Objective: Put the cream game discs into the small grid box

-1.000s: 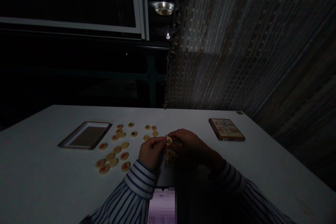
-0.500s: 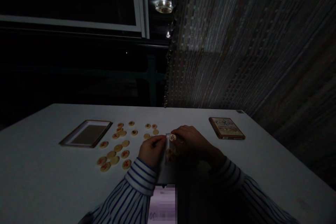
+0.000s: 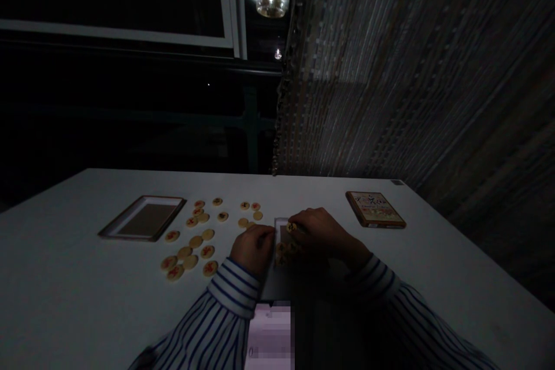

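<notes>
On my feed, the right hand [image 3: 323, 234] sits just right of the frame's centre, pinching one xiangqi piece [image 3: 291, 227] at its fingertips. That piece is at the left end of the hand, tilted so a dark character shows on its face, and it is above the far part of a shallow box tray [image 3: 281, 222]. More pieces [image 3: 282, 250] lie within the tray, below and left of the hand; shadow hides how many.

I have the left hand [image 3: 251, 248] at the tray's left edge, fingers curled in, thumb and forefinger close to the rim. I can't tell whether they grip it.

The loose discs [image 3: 189, 262] spread over the left centre of the frame are round, flat and pale like wood, some with red characters, a few with black, others plain side up. Further left I see a second tray [image 3: 150, 221], rectangular, with whitish inner walls and a flat brown floor. At the right is a brown-edged box lid [image 3: 376, 210], its printed face up.

All of it rests on a smooth, matte white surface [image 3: 87, 289]. Blue-striped cloth sleeves [image 3: 234, 286] come in from the bottom, and a beaded string curtain [image 3: 347, 69] fills the upper right.
</notes>
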`<state>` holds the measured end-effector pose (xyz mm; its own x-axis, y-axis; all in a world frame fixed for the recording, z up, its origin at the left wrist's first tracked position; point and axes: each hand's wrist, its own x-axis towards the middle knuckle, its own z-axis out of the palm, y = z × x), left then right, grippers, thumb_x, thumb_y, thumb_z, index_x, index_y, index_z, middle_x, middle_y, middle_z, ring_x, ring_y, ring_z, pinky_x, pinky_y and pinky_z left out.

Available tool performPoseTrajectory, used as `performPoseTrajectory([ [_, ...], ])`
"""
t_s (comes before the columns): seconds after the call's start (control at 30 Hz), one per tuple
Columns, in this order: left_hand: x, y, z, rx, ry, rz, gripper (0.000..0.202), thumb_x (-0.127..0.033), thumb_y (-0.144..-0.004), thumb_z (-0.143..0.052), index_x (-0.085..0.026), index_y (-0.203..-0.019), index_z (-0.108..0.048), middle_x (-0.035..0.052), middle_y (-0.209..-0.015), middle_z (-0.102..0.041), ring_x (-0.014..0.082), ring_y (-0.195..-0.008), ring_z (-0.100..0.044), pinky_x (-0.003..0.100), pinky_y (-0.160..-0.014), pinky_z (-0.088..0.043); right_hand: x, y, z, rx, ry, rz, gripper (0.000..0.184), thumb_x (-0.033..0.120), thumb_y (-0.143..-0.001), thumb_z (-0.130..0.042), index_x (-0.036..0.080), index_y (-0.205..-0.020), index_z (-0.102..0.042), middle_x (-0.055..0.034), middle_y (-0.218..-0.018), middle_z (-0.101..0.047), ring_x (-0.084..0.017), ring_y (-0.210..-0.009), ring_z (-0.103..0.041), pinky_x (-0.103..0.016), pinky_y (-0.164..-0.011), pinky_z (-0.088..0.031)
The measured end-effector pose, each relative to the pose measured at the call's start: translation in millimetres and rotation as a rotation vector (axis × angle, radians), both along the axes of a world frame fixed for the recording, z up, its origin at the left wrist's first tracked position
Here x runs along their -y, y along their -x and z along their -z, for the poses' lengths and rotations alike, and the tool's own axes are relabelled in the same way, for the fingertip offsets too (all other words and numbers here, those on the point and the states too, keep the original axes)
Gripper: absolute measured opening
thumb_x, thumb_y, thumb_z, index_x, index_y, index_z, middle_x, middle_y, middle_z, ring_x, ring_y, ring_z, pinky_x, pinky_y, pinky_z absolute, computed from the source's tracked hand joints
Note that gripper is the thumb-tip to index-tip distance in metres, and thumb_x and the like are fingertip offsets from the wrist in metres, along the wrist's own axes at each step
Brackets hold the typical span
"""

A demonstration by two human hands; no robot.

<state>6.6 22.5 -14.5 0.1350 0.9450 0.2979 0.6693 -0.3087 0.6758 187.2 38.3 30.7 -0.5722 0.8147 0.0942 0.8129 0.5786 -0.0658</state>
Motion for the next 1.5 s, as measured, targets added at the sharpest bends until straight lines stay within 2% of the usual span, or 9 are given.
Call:
performPoseTrajectory([
  [0.27, 1, 0, -2.6, -0.042, -0.009, 0.011, 0.025, -0.021, -0.074, -0.044, -0.017, -0.085, -0.066, 0.0059, -0.087, -0.067, 0.0168, -0.083, -0.061, 0.027, -0.075, -0.047, -2, 1, 4.5, 0.108, 0.034, 0.017, 0.029, 0.036, -0.084, -0.039, 0.021, -0.096, -0.061, -0.0077, -0.092, -0.063, -0.018, -0.087, -0.055, -0.028, -0.071, -0.034],
  [0.47, 2, 0, -3.6, -0.057, 0.000, 0.022, 0.025, -0.019, -0.075, -0.044, -0.016, -0.085, -0.066, 0.0068, -0.087, -0.067, 0.0174, -0.083, -0.060, 0.029, -0.076, -0.047, -1, -1, 7.8, 0.120, 0.019, 0.002, 0.028, 0.035, -0.085, -0.038, 0.022, -0.094, -0.061, -0.0065, -0.092, -0.064, -0.019, -0.087, -0.055, -0.030, -0.071, -0.033],
  [0.9, 1, 0, -0.9, -0.044, -0.009, 0.022, 0.024, -0.021, -0.074, -0.045, -0.019, -0.084, -0.066, 0.0050, -0.086, -0.067, 0.0172, -0.081, -0.060, 0.029, -0.076, -0.047, -3, -3, 11.5, 0.124, 0.049, 0.013, 0.027, 0.036, -0.084, -0.039, 0.024, -0.094, -0.061, -0.0058, -0.093, -0.062, -0.020, -0.089, -0.053, -0.032, -0.074, -0.029],
  [1.5, 1, 1, -0.9, -0.078, -0.012, 0.030, 0.025, -0.023, -0.076, -0.043, -0.019, -0.085, -0.066, 0.0048, -0.087, -0.067, 0.0170, -0.083, -0.060, 0.028, -0.077, -0.046, -1, -1, 6.2, 0.180, 0.059, -0.015, 0.023, 0.028, -0.082, -0.041, 0.022, -0.087, -0.062, -0.0061, -0.089, -0.063, -0.020, -0.088, -0.053, -0.035, -0.077, -0.028],
])
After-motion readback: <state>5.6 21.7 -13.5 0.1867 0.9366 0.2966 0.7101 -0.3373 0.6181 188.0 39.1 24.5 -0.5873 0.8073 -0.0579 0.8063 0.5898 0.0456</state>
